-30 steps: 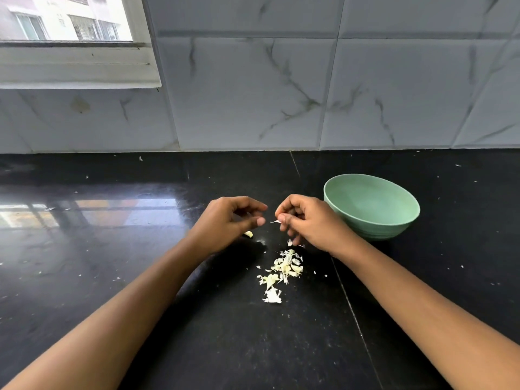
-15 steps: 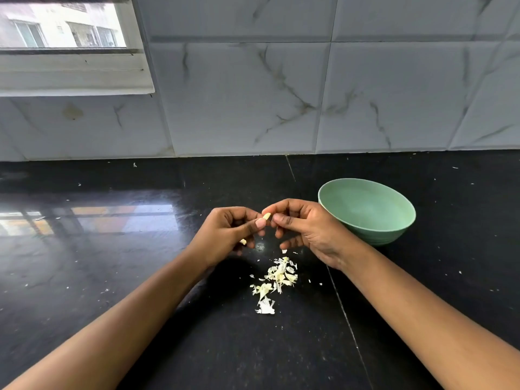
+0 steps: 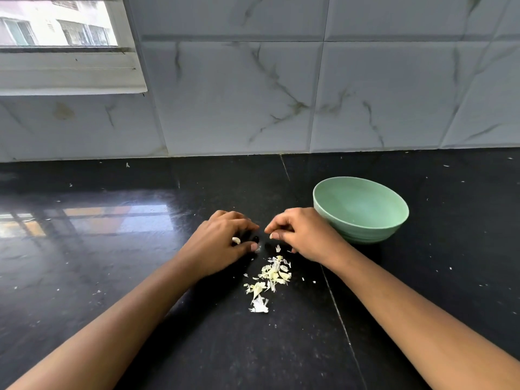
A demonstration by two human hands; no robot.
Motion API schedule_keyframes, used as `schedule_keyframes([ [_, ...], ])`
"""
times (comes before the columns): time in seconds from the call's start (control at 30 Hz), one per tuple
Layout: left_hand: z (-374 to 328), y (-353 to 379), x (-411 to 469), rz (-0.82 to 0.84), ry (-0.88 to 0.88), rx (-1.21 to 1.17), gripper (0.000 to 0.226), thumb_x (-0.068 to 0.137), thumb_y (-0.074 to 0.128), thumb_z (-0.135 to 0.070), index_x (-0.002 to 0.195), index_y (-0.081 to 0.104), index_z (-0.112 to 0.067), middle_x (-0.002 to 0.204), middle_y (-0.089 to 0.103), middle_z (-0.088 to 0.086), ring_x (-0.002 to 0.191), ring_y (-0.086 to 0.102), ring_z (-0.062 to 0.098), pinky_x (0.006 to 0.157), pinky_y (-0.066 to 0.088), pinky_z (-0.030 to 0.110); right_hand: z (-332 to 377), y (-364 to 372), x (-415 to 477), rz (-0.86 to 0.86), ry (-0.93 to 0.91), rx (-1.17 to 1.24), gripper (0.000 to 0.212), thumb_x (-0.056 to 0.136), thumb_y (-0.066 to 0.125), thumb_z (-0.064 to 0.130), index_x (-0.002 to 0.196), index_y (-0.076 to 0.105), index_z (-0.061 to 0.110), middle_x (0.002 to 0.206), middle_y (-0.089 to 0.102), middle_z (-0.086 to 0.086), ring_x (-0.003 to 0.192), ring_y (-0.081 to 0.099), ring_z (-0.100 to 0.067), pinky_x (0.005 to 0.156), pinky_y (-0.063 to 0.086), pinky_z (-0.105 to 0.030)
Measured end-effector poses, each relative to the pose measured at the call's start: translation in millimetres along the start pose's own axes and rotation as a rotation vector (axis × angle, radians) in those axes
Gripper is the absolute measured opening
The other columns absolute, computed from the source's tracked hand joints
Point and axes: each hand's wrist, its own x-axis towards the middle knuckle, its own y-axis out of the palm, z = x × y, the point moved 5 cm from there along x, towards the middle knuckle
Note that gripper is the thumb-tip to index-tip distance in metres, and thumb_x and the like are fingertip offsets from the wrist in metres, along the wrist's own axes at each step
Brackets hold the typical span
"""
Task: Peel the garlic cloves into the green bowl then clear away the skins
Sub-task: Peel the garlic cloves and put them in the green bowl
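A black polished surface (image 3: 118, 277) runs up to a wall of grey-veined white tiles (image 3: 239, 102), with a window (image 3: 56, 26) at the upper left. The green bowl (image 3: 365, 235) stands upright to the right, just behind the right hand (image 3: 305, 235) and close to its knuckles. The left hand (image 3: 221, 244) hovers low over the surface, its fingers (image 3: 247, 226) curled round a pale garlic clove (image 3: 235, 240) that shows between them and the thumb. The right hand's fingers are curled with thumb and forefinger tips together, close to the left fingertips; I cannot tell whether they pinch anything. The skins (image 3: 270, 278) lie in a loose pile on the surface just in front of both hands.
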Motion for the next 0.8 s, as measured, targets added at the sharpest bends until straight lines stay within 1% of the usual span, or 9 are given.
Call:
schedule_keyframes([
  [0.13,2.2,10.2,-0.3,0.097,-0.008,-0.005,0.052,0.092,0.052,-0.048,0.14,0.043,-0.032,0.146,0.037,-0.009,0.134,0.028,0.015,0.108,0.03,0.031,4.8,-11.0,-0.2,-0.101,-0.05,0.009,0.01,0.082,0.07,0.016,0.091,0.073,0.019,0.077,0.063,0.008,0.059,0.055,0.004,0.061,0.041,-0.012],
  [0.2,2.0,11.4,0.2,0.099,0.002,-0.003,0.053,0.092,0.051,-0.049,0.141,0.041,-0.032,0.146,0.036,-0.009,0.135,0.027,0.015,0.109,0.03,0.031,9.6,-10.1,0.3,-0.133,-0.097,-0.051,0.007,0.081,0.07,0.017,0.088,0.071,0.02,0.082,0.065,0.005,0.073,0.058,-0.005,0.069,0.044,-0.022],
  [0.3,3.5,13.4,1.5,0.105,0.018,0.024,0.055,0.092,0.05,-0.05,0.143,0.038,-0.031,0.147,0.035,-0.008,0.135,0.026,0.015,0.111,0.029,0.032,13.7,2.6,3.0,-0.035,-0.085,-0.25,0.007,0.083,0.066,0.02,0.089,0.068,0.024,0.09,0.067,0.003,0.087,0.061,-0.019,0.073,0.045,-0.031],
  [0.37,4.0,15.6,1.5,0.135,0.024,0.031,0.061,0.09,0.047,-0.057,0.144,0.035,-0.031,0.148,0.033,-0.008,0.136,0.024,0.015,0.111,0.028,0.033,16.1,-0.4,3.8,-0.071,-0.122,-0.307,0.009,0.084,0.063,0.017,0.087,0.067,0.024,0.089,0.066,0.004,0.088,0.061,-0.019,0.072,0.047,-0.033],
  [0.43,4.2,16.2,0.1,0.165,0.019,0.018,0.079,0.077,0.033,-0.073,0.144,0.034,-0.032,0.148,0.032,-0.008,0.137,0.023,0.015,0.112,0.027,0.034,19.6,-4.7,2.2,-0.15,-0.195,-0.31,0.011,0.084,0.061,0.012,0.086,0.066,0.022,0.085,0.062,0.004,0.088,0.059,-0.018,0.069,0.047,-0.035],
  [0.5,4.4,15.6,-0.4,0.165,0.011,0.003,0.089,0.067,0.022,-0.076,0.144,0.033,-0.032,0.148,0.031,-0.008,0.137,0.022,0.015,0.113,0.026,0.034,22.7,0.7,1.8,-0.088,-0.223,-0.39,0.014,0.087,0.055,0.011,0.09,0.065,0.02,0.089,0.059,0.002,0.092,0.055,-0.019,0.066,0.045,-0.035],
  [0.57,4.4,16.0,-0.1,0.162,0.011,0.011,0.081,0.074,0.028,-0.07,0.145,0.032,-0.032,0.149,0.03,-0.008,0.137,0.022,0.016,0.113,0.025,0.033,23.0,5.4,2.4,-0.048,-0.254,-0.458,0.016,0.088,0.052,0.01,0.091,0.064,0.02,0.091,0.058,0.001,0.094,0.053,-0.02,0.062,0.043,-0.034],
  [0.7,4.0,16.7,0.7,0.15,0.022,0.023,0.062,0.091,0.043,-0.057,0.145,0.032,-0.031,0.15,0.029,-0.008,0.138,0.02,0.016,0.113,0.024,0.034,23.2,4.5,4.7,-0.084,-0.3,-0.492,0.016,0.085,0.054,0.008,0.088,0.064,0.019,0.088,0.058,0.001,0.092,0.053,-0.021,0.057,0.039,-0.034],
  [0.8,3.8,16.9,0.8,0.151,0.025,0.023,0.059,0.093,0.045,-0.053,0.145,0.031,-0.031,0.15,0.03,-0.007,0.138,0.021,0.017,0.113,0.024,0.034,20.6,7.6,6.0,-0.068,-0.323,-0.55,0.015,0.081,0.059,0.005,0.083,0.064,0.018,0.082,0.058,0.001,0.087,0.056,-0.022,0.051,0.032,-0.031],
])
